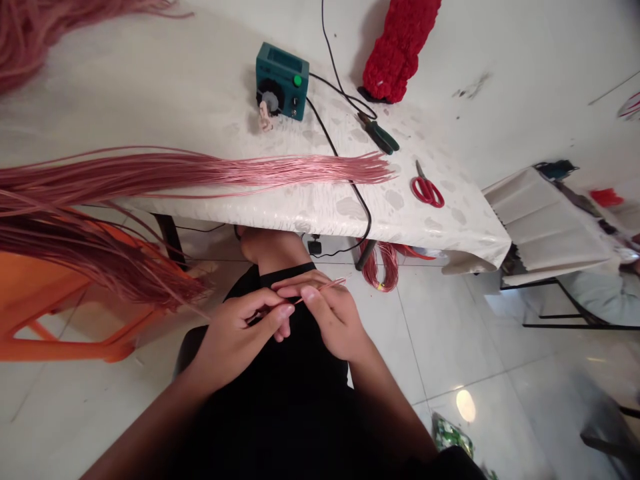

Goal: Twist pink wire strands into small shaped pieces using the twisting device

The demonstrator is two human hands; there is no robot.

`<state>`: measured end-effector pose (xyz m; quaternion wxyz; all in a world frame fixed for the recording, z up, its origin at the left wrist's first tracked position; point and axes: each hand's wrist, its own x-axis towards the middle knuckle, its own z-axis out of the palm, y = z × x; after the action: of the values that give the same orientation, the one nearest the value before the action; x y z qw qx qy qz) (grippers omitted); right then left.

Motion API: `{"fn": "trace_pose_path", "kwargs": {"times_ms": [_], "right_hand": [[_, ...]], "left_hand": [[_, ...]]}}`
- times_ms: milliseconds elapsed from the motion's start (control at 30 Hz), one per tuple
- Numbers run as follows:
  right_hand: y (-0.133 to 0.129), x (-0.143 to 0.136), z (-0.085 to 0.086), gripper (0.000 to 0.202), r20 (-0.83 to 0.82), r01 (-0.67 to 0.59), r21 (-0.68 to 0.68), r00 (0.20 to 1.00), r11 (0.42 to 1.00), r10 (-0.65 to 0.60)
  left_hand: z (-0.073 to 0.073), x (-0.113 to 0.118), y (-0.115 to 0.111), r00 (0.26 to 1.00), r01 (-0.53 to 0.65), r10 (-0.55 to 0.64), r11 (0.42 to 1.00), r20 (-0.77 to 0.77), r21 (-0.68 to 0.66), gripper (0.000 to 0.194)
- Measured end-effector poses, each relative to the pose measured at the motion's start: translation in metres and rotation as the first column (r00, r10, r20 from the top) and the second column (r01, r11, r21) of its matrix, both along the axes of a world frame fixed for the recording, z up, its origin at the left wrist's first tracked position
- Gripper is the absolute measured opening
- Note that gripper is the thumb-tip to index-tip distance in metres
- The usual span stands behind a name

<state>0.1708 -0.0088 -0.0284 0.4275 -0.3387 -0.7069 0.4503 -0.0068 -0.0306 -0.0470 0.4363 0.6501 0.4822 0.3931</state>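
Over my lap, my left hand (245, 330) and my right hand (335, 320) meet, fingers closed. Thin pink strands (336, 283) are pinched in my right hand, their short ends sticking out past the fingers. One strand runs between both hands, and my left thumb presses on it against the fingers. Whether it is wire or plastic cord I cannot tell. A long bundle of similar pink strands (280, 170) lies along the table (320, 215), and a darker bunch (125, 267) drapes over an orange stool (55, 320) by my left hand.
On the table stand a teal box machine (283, 83) with a green button and a red fuzzy roll (403, 50). Green-handled pliers (380, 135) and red scissors (427, 190) lie at the right. A black cable (361, 200) hangs over the edge. A strand coil (381, 267) rests below.
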Motion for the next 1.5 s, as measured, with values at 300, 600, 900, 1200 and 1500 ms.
{"fn": "trace_pose_path", "kwargs": {"times_ms": [300,600,900,1200,1500], "right_hand": [[0.000,0.006,-0.003,0.034,-0.001,-0.024,-0.004,1.000,1.000,0.024],[-0.001,0.007,-0.006,0.034,0.030,0.029,0.033,0.999,0.999,-0.030],[0.000,0.000,-0.024,0.022,0.066,0.024,-0.043,0.998,0.999,-0.021],[-0.010,-0.029,-0.103,0.030,0.338,0.116,0.248,0.920,0.962,-0.198],[-0.012,-0.031,-0.103,0.031,0.375,0.109,0.313,0.898,0.943,-0.229]], "left_hand": [[0.002,-0.001,-0.001,0.992,0.120,-0.116,0.986,0.045,-0.114,0.027],[0.001,-0.013,0.000,0.963,0.269,-0.266,0.932,0.047,-0.242,0.015],[-0.006,-0.040,0.013,0.970,0.008,0.027,0.989,0.241,-0.145,0.011],[-0.021,-0.114,0.042,0.396,-0.878,0.805,0.473,0.443,-0.074,0.014],[-0.137,-0.190,0.011,0.382,-0.921,0.856,0.323,-0.349,-0.216,0.029]]}}
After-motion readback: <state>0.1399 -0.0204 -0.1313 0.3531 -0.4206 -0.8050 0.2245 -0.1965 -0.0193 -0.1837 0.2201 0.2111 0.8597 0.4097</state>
